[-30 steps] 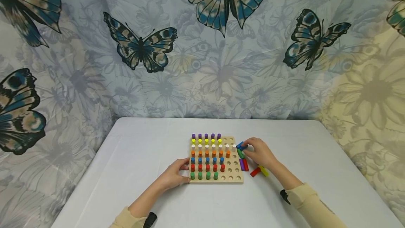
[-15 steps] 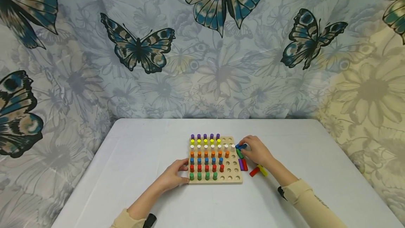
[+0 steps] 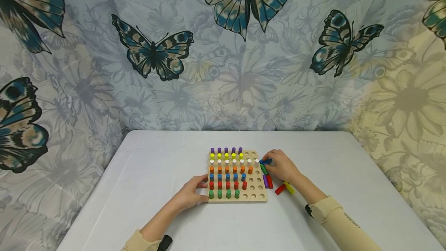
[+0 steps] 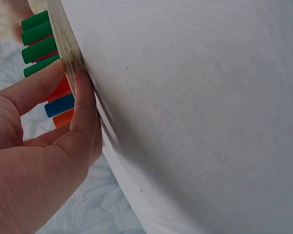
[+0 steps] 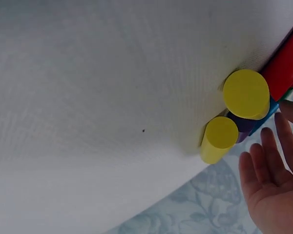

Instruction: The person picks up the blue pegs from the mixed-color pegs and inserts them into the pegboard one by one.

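Observation:
A square wooden peg board point(image 3: 240, 201) lies on the table with rows of coloured pegs upright in its holes. At its left edge, my left hand point(image 3: 189, 192) grips the board near the front corner; the left wrist view has the thumb against the upper side of the board's edge point(image 4: 67, 44) and a finger on the lower side. My right hand point(image 3: 283, 165), off the board's right side, pinches a blue peg point(image 3: 267, 161) between thumb and index finger. Another blue bit shows beside it. In the right wrist view, this hand's point(image 5: 276, 195) other fingers stand apart, free of the pegs.
Beside the board lie loose pegs: a green peg point(image 3: 264, 169), a purple peg point(image 3: 266, 181) and a red peg point(image 3: 270, 181). Nearer me rest another red peg point(image 3: 280, 189) and a yellow peg point(image 3: 289, 188). Beyond the white table point(image 3: 167, 146) hangs butterfly-patterned cloth point(image 3: 244, 100).
My right hand has shifted slightly left and away from me at the blue pegs. The left hand keeps its grip, and the pegs in the board stand as before.

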The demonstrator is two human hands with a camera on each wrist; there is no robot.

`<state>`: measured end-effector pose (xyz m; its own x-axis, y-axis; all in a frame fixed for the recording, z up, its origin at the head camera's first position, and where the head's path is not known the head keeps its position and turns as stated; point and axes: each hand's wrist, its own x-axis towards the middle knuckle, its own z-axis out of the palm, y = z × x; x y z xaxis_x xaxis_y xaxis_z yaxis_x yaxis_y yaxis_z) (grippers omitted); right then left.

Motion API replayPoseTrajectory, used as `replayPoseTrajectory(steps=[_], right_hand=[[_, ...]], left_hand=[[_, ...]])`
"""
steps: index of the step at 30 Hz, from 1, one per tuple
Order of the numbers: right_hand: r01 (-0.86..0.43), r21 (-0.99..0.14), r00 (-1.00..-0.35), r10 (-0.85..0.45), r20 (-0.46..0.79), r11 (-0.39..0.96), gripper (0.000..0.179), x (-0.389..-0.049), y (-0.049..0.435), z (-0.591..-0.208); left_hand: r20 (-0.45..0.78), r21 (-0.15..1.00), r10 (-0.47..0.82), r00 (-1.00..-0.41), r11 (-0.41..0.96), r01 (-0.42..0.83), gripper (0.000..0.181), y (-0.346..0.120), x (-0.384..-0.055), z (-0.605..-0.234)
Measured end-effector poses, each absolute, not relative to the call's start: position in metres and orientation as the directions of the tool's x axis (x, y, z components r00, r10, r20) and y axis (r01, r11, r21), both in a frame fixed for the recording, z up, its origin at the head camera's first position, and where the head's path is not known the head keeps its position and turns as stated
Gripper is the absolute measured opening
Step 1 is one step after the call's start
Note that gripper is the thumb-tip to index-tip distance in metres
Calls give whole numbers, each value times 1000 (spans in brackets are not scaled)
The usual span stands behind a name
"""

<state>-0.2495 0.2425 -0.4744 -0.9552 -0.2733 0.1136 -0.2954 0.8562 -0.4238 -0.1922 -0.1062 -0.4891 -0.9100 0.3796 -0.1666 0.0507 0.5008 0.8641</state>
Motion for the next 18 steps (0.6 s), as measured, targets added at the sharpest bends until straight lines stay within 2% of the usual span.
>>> replayPoseTrajectory(steps=[18], right_hand=[[-344,-384,-938,-334,95,857,14,-252,248,-479]], left_hand=[[-150,877,390,-909,477,60,77,-107,-193,-491]])
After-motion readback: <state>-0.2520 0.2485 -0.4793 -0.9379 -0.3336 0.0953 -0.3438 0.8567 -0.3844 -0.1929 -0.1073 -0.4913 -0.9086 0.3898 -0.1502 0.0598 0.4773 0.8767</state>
